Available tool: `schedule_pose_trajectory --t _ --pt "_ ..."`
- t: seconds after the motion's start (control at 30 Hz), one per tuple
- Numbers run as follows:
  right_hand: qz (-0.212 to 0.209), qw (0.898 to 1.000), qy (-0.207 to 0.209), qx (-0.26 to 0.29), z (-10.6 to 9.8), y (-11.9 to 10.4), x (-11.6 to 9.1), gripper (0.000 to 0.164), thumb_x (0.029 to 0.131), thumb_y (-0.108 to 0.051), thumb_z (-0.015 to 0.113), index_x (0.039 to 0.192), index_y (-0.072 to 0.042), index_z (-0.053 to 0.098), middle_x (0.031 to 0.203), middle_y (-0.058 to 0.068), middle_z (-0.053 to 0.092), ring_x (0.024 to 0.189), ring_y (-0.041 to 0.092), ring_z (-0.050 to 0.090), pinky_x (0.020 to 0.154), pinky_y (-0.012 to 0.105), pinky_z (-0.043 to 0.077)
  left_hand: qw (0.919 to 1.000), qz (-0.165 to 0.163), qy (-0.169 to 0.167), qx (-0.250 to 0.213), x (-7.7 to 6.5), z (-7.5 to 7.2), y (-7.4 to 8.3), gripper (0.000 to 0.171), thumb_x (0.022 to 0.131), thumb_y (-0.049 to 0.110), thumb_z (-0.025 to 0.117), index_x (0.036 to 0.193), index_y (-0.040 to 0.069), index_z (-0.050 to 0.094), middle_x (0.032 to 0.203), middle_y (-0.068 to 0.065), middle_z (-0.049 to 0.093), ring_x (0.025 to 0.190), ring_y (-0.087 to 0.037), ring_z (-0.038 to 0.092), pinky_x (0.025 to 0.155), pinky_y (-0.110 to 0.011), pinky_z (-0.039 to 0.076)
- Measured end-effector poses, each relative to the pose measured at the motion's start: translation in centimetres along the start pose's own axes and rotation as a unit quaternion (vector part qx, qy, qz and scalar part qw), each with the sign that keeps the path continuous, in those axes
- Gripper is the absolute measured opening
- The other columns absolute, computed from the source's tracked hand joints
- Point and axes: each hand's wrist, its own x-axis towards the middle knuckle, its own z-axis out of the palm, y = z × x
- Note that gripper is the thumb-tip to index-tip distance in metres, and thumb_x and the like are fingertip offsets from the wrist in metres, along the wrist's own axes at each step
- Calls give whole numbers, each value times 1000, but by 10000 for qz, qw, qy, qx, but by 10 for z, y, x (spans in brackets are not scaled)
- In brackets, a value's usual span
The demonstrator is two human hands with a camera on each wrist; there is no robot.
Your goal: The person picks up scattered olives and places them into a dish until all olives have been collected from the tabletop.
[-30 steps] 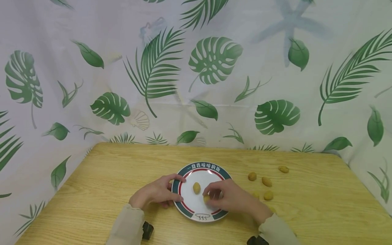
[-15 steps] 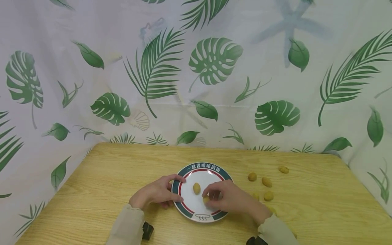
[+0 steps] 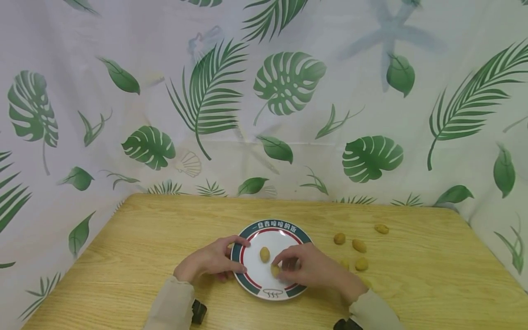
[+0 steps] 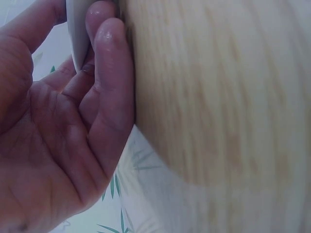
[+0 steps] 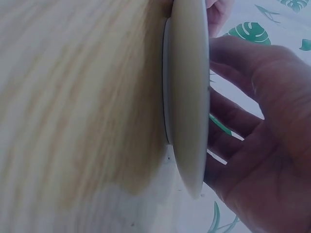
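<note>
A round white plate (image 3: 260, 279) with a dark green rim, red ring and white characters sits on the table. My left hand (image 3: 212, 259) grips its left edge, thumb and a finger over the rim; in the left wrist view other curled fingers lie low beside the plate edge (image 4: 77, 39). Over the plate's right half, my right hand (image 3: 307, 266) pinches a small yellow oval fruit (image 3: 275, 271) close to the plate surface, partly hidden by the fingers. Another such fruit (image 3: 264, 254) lies on the plate. From the right wrist, the plate's side (image 5: 189, 97) hides the fingertips.
Several more small yellow-brown fruits (image 3: 359, 245) lie scattered on the wooden table (image 3: 165, 220) right of the plate, some partly behind the right forearm. One fruit (image 3: 382, 228) lies farthest back. A leaf-patterned curtain (image 3: 297, 165) hangs behind the table.
The fruit in my right hand has shifted slightly left and toward me over the plate. My left hand and the plate stay in place.
</note>
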Motion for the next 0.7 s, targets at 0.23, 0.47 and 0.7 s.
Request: schedule_pose_trajectory --t 0.23,0.47,0.7 --pt "-61 10000 35 -5 -5 3 -6 20 93 -24 76 112 -21 76 99 -9 74 85 6 60 77 20 52 10000 -35 -21 5 0 0 -1 54 89 19 80 137 25 56 90 -5 68 66 -17 61 58 -28 53" --pt "-75 9998 72 142 -11 7 -11 23 94 -26 75 115 -18 75 104 -4 75 83 8 59 75 20 52 10000 -7 -28 5 1 0 -2 54 89 19 80 137 25 56 90 -5 68 67 -16 61 59 -28 54" --pt "-73 9997 188 117 -16 8 -17 27 93 -29 76 116 -16 75 97 -7 72 81 7 58 72 20 50 10000 29 -30 29 0 1 -1 55 89 19 80 137 24 56 91 -5 68 67 -17 61 59 -28 54"
